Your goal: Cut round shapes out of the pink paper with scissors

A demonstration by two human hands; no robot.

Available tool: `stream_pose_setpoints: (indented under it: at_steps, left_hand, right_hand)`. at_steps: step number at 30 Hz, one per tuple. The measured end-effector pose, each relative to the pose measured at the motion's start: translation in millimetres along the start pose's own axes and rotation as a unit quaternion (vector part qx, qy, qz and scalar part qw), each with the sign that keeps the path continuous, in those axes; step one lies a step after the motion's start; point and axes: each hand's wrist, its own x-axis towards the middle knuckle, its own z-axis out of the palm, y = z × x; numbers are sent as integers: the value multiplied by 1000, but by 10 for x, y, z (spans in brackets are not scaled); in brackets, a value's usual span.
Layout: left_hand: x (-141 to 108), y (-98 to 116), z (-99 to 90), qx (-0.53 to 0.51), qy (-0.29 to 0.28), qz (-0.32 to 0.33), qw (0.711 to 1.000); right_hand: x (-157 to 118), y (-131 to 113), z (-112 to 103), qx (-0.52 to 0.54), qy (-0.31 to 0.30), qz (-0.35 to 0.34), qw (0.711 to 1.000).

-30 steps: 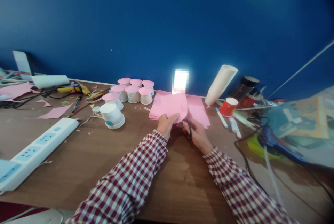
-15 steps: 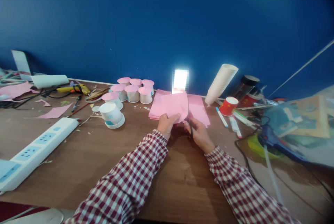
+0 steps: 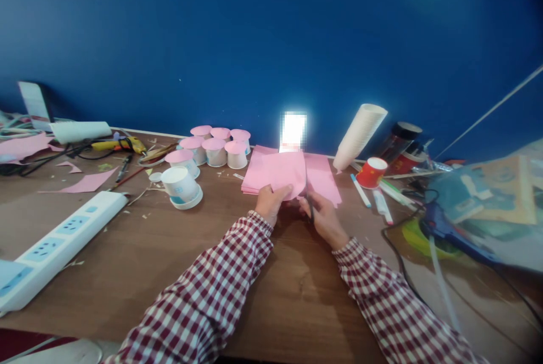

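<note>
Grip of the left hand (image 3: 269,202) pinches a thin pink paper sheet (image 3: 285,172) with a rounded right edge, above a stack of flat pink paper sheets (image 3: 253,174) on the brown wooden tabletop (image 3: 292,296). The right hand (image 3: 327,221) closes round dark metal scissors (image 3: 311,212) at that edge. Its cut looks partway done; seven white paper cups (image 3: 216,157) already wear pink paper discs (image 3: 214,144), while the nearer white-and-blue paper cup (image 3: 177,184) has none.
</note>
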Motion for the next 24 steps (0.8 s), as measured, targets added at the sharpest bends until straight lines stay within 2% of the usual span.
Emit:
stream_pose_setpoints:
  at_steps: [7,24]
  left_hand:
    - [-3,13,9,4,7,0,1000]
    - [13,-11,-1,9,10,-2,1000]
  right_hand:
    - [6,-48,8,12,3,17,1000]
    - [7,11,0,10,3,4,1000]
